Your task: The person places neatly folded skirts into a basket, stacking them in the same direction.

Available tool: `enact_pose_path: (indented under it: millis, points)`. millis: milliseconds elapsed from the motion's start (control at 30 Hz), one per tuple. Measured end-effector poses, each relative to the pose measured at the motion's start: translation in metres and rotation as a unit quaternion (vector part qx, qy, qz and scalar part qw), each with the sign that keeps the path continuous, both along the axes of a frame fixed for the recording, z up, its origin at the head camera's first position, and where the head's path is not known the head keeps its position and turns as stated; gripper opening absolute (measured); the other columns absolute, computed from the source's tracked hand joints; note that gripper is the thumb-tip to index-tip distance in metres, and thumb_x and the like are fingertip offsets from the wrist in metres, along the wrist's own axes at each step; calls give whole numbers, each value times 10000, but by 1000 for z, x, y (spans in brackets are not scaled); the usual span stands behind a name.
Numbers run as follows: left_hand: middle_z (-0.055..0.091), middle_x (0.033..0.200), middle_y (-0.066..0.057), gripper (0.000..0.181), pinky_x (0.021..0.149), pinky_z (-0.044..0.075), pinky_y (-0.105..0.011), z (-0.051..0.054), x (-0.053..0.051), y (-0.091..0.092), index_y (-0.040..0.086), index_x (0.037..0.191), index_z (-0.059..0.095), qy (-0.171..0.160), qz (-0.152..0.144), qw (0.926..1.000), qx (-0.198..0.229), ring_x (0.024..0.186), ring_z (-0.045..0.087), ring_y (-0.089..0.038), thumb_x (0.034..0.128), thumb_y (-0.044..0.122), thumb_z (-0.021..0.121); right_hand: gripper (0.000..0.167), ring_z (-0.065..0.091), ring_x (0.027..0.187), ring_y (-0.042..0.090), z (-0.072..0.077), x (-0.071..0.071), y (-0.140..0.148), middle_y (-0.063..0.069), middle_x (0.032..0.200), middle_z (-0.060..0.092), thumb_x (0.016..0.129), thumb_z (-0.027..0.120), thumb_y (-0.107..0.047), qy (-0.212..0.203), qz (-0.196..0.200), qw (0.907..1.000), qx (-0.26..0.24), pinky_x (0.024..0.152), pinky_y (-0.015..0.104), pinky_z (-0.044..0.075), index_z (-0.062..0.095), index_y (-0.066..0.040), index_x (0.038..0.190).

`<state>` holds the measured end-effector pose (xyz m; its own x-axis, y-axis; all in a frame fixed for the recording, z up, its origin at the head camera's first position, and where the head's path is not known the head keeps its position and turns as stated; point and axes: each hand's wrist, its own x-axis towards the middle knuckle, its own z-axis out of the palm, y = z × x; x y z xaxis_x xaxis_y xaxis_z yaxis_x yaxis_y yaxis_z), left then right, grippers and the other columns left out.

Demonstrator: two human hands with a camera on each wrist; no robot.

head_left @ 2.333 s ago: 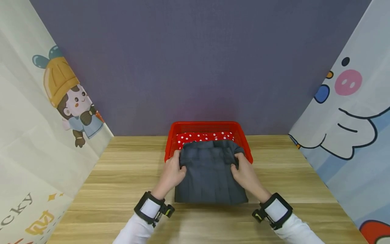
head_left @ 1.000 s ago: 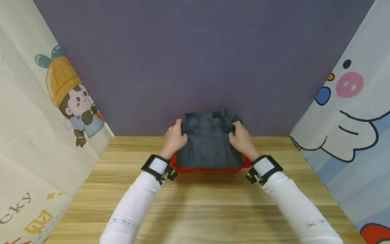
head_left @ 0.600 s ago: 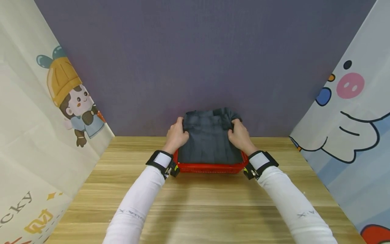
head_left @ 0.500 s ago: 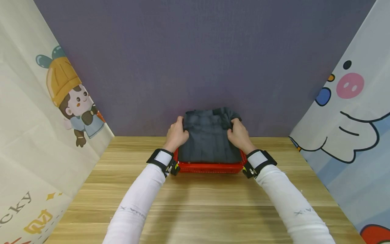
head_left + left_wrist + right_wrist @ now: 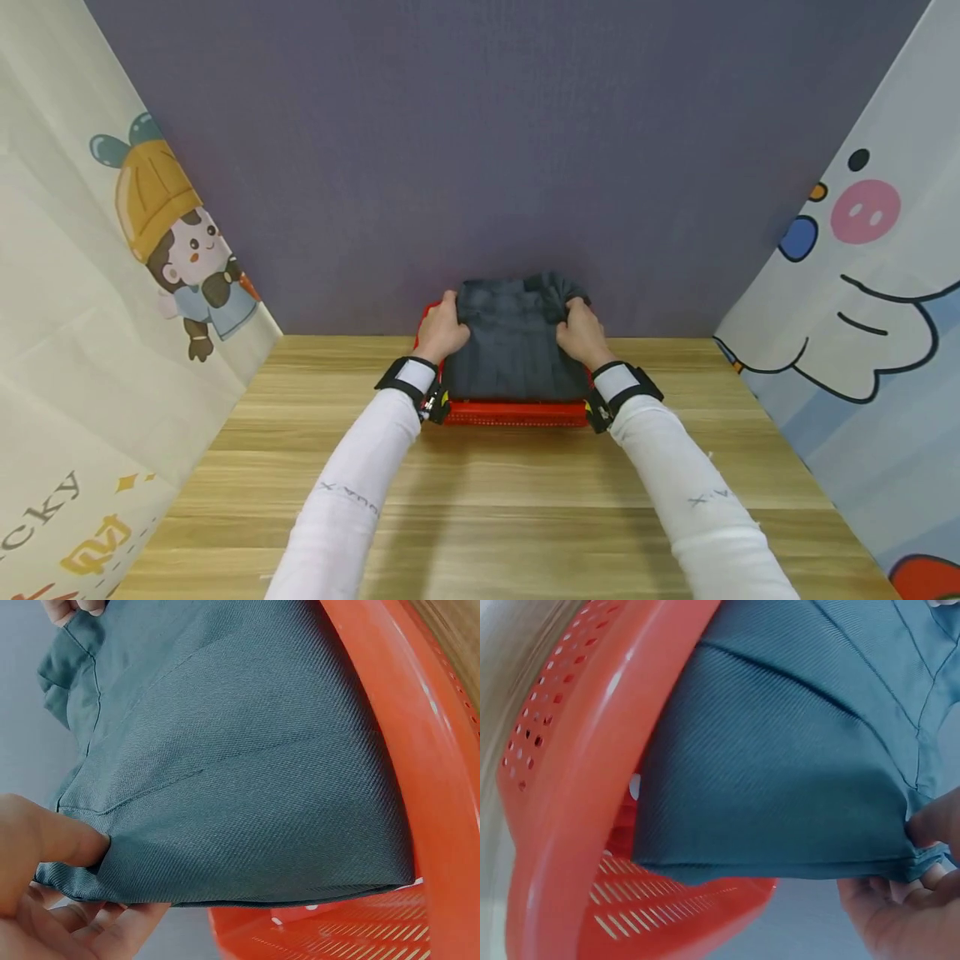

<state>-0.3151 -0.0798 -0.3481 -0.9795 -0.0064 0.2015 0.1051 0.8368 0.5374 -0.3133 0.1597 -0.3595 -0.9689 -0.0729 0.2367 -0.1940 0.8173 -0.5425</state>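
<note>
A folded dark grey pleated skirt (image 5: 517,354) lies over the red plastic basket (image 5: 517,414) in the head view, its near edge just inside the front rim. My left hand (image 5: 442,329) pinches its left edge, thumb on top and fingers beneath, as the left wrist view shows. At the right edge my right hand (image 5: 583,333) pinches the cloth the same way, with a bunched part of the skirt (image 5: 558,292) beside it. The far part looks held up in the wrist views. Below the skirt, a bit of red cloth with white spots (image 5: 635,787) shows; the rest is hidden.
The basket stands on a wood-grain table (image 5: 510,508) against a grey-purple back panel (image 5: 510,150). Printed cartoon curtains (image 5: 172,333) flank the table on the left and right. Slotted basket walls (image 5: 352,930) show in the wrist views.
Both hands carried the skirt forward from in front of the basket to over it, covering the spotted cloth. In the last half second its far edge has dropped slightly, and the hands have drawn closer together.
</note>
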Motion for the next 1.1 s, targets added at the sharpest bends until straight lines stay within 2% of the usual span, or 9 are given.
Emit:
enact_pose_path:
  millis: [200, 433, 733, 1000, 1100]
  points:
    - [610, 1093, -208, 573, 722, 499, -466, -9, -6, 1, 55, 1316, 379, -431, -50, 9991, 10, 885, 612, -352, 782, 134, 571, 462, 543, 1021, 427, -9, -6, -2, 300, 1201, 518, 847, 435, -68, -334, -139, 9993, -13, 876, 521, 438, 368, 122, 1263]
    - [612, 1049, -192, 533, 708, 493, -456, -21, -10, 4, 67, 1292, 380, -709, -3, 9975, 11, 861, 602, -349, 800, 144, 572, 473, 561, 938, 404, -20, -6, -3, 291, 1180, 530, 846, 436, -72, -607, -214, 9979, 44, 836, 513, 456, 360, 120, 1271]
    - [622, 1040, -186, 585, 712, 501, -435, -31, -16, 9, 54, 1339, 340, -879, -27, 9959, -203, 843, 609, -334, 816, 140, 586, 490, 540, 1000, 414, -27, -7, -4, 295, 1262, 482, 851, 430, -58, -946, -178, 9954, 0, 887, 518, 436, 328, 117, 1297]
    - [621, 1045, -216, 536, 747, 503, -440, -35, -18, 9, 28, 1281, 378, -887, -123, 9956, -292, 874, 615, -361, 800, 129, 593, 449, 537, 1031, 421, -29, -8, -5, 291, 1212, 513, 840, 435, -49, -964, -223, 9950, 105, 910, 515, 419, 361, 97, 1258]
    - [606, 1076, -224, 519, 795, 493, -445, -35, -18, 7, 19, 1252, 404, -855, -178, 9956, -334, 916, 604, -373, 786, 124, 608, 450, 545, 992, 408, -27, -6, -4, 292, 1205, 515, 838, 453, -35, -984, -167, 9949, 108, 890, 504, 433, 361, 90, 1259]
